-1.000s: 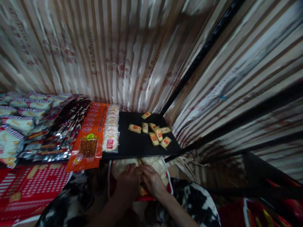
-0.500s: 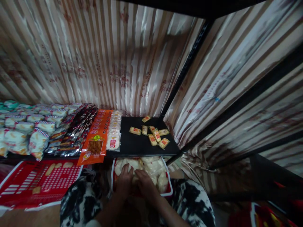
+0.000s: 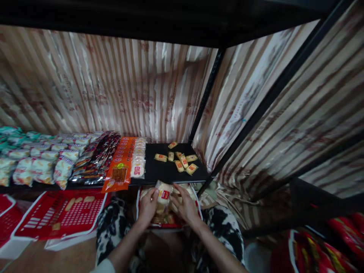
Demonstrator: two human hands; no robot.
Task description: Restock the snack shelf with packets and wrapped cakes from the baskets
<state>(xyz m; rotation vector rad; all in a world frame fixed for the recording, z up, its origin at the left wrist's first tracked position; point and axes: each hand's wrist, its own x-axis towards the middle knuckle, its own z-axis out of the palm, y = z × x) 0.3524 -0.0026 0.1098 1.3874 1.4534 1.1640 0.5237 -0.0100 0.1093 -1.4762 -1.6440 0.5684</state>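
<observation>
Over the red basket (image 3: 170,226) between my knees, my left hand (image 3: 148,207) is closed around a clear packet of pale rice crackers (image 3: 164,189) with a red label. My right hand (image 3: 184,204) is just right of that packet, fingers apart and curved; whether its fingertips touch the wrapper I cannot tell. More packets lie in the basket below, partly covered by both hands. On the black shelf (image 3: 153,176) just beyond, a row of similar white cracker packets (image 3: 138,167) stands beside several small yellow-wrapped snacks (image 3: 183,161).
Left along the shelf are orange bags (image 3: 119,172), dark shiny packets (image 3: 91,167) and white snack bags (image 3: 42,170). A red basket (image 3: 93,214) holding a few snacks sits below left. Shelf posts (image 3: 206,94) rise at right, near a basket of red packets (image 3: 315,254).
My hands were down among the packets in the basket. The left hand has lifted a cracker packet up near the shelf edge; the right has come up beside it. The view has shifted slightly.
</observation>
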